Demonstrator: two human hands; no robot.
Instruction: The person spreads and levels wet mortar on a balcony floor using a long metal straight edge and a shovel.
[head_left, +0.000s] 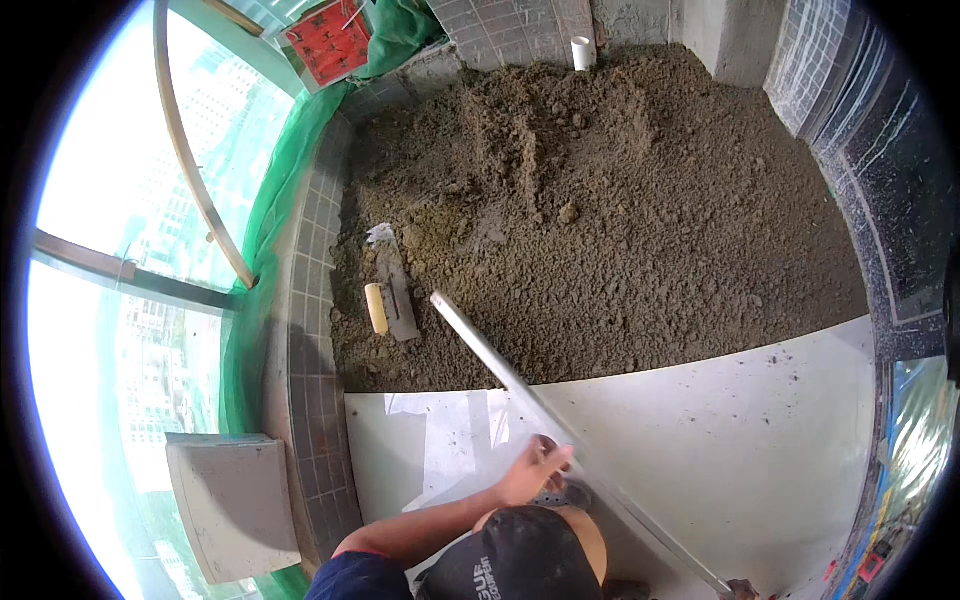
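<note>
the fill (640, 230) lies behind the slab (740, 420), with a ledge (312, 230) along its left side and a pipe (581, 54) at its rear edge. a trowel (399, 298) rests on the fill's left part; to its right, a bar (490, 359) extends across fill and slab, the left hand (535, 472) at its middle.

Trowel (403, 305), bar (590, 468) obstruct — sand (680, 220) clear rightward.
</note>
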